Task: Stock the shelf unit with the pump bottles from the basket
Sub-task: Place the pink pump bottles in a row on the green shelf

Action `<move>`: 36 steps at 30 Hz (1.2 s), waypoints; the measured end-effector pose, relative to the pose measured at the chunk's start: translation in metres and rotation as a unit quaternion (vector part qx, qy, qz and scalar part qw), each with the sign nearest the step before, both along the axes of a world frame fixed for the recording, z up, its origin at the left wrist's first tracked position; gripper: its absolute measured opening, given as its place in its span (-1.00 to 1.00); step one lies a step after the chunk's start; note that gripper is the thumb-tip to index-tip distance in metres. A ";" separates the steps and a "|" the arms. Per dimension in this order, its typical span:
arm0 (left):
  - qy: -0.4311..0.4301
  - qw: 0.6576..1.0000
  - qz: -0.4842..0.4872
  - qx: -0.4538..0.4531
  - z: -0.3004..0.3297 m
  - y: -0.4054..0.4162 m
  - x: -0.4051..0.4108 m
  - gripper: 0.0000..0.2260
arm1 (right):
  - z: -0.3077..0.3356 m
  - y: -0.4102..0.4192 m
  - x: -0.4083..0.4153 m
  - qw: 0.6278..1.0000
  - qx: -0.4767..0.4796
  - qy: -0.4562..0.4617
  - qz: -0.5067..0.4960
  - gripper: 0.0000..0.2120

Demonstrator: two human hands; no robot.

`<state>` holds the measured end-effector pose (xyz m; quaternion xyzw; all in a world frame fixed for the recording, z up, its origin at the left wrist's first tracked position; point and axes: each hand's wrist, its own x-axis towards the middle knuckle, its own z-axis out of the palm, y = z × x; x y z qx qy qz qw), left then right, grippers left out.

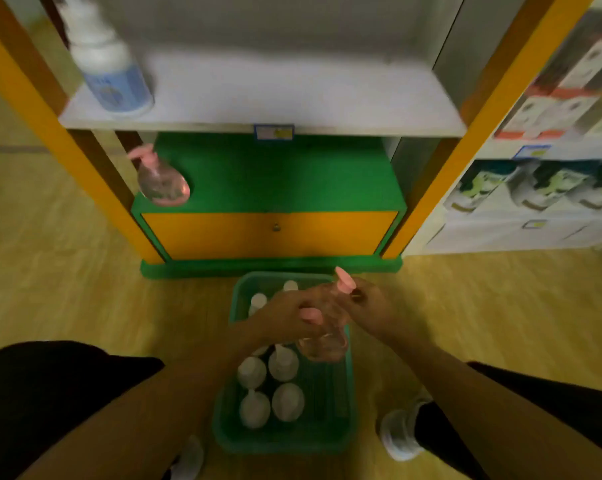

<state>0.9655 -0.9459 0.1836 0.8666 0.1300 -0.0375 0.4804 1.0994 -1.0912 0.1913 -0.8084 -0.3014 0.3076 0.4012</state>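
Now we hold a pink-pump bottle point(324, 336) over the basket point(348, 403), left hand point(289, 315) round its body, right hand point(369, 303) pinching near the pump. Best keep it upright and set it on the green shelf point(275, 178) beside the bottle there point(161, 181).

A wooden floor point(67, 271) spreads beneath and to both sides of the hands. Up and to the right of them stands a neighbouring white shelf point(500, 233) stocked with blurred boxed goods point(549, 109). A light shoe point(398, 434) sits low to their right.
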 end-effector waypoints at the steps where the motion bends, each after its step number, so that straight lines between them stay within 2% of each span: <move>1: -0.011 1.000 0.023 0.003 0.012 0.007 -0.002 -0.73 | 0.018 0.000 0.001 1.000 0.018 -0.002 0.000 -0.69; 2: -0.015 0.998 0.055 -0.010 0.032 0.013 -0.004 -0.73 | 0.034 0.001 0.003 0.999 0.032 0.013 -0.002 -0.65; 4: -0.018 0.992 0.103 -0.070 0.068 0.025 -0.011 -0.77 | 0.067 0.006 0.005 0.996 0.063 0.053 -0.020 -0.69; 6: -0.029 0.983 0.123 -0.137 0.096 0.033 -0.018 -0.90 | 0.093 0.014 0.006 0.991 0.085 0.083 -0.053 -0.76; 7: -0.038 0.974 0.142 -0.170 0.109 0.038 -0.020 -0.88 | 0.106 0.019 0.005 0.989 0.098 0.090 -0.066 -0.70; 10: -0.065 0.930 0.237 -0.275 0.134 0.049 -0.020 -0.73 | 0.129 0.036 0.007 0.978 0.134 0.128 -0.097 -0.53; 12: -0.080 0.896 0.285 -0.331 0.143 0.055 -0.015 -0.65 | 0.138 0.048 0.009 0.973 0.152 0.141 -0.100 -0.58; 14: -0.091 0.864 0.323 -0.375 0.145 0.063 -0.011 -0.62 | 0.143 0.060 0.009 0.969 0.164 0.152 -0.102 -0.62; 17: -0.093 0.828 0.367 -0.415 0.137 0.076 -0.008 -0.66 | 0.140 0.075 0.011 0.964 0.165 0.172 -0.121 -0.47; 20: -0.064 0.847 0.378 -0.369 0.130 0.087 -0.006 -0.67 | 0.129 0.090 0.012 0.955 0.164 0.209 -0.133 -0.50; 23: -0.074 0.870 0.358 -0.331 0.128 0.096 -0.004 -0.69 | 0.123 0.107 0.015 0.952 0.163 0.226 -0.127 -0.60; 27: -0.085 0.869 0.359 -0.331 0.130 0.102 -0.004 -0.71 | 0.124 0.115 0.023 0.943 0.173 0.258 -0.118 -0.60; 30: -0.084 0.871 0.374 -0.308 0.131 0.106 -0.002 -0.70 | 0.124 0.114 0.027 0.912 0.197 0.331 -0.143 -0.63; 34: -0.101 0.878 0.379 -0.275 0.133 0.105 0.001 -0.73 | 0.123 0.116 0.025 0.857 0.213 0.428 -0.192 -0.51; 36: -0.093 0.881 0.381 -0.266 0.133 0.103 0.003 -0.71 | 0.123 0.115 0.021 0.857 0.192 0.438 -0.195 -0.49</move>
